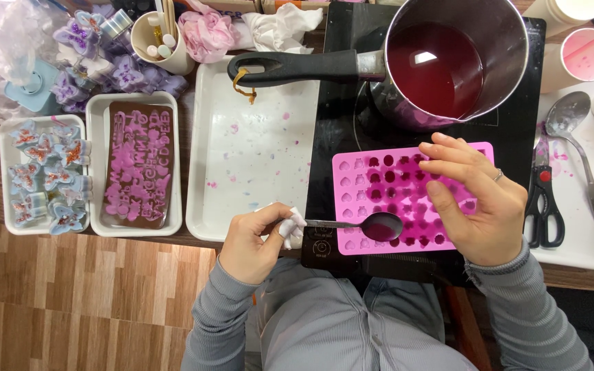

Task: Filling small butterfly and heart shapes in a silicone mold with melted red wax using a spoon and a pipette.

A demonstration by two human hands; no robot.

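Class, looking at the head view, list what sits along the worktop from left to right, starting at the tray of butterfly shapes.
Tray of butterfly shapes → brown letter mould → empty white tray → pink mould → scissors → large spoon.

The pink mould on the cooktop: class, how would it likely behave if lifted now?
The pink mould looks thin and rubbery, so it would probably sag. Many cavities hold dark red liquid, which would likely spill. The right hand resting on it suggests it slides easily.

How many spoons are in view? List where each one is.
2: a spoon full of dark liquid in the left hand over the pink mould; another spoon lying on the white tray, right.
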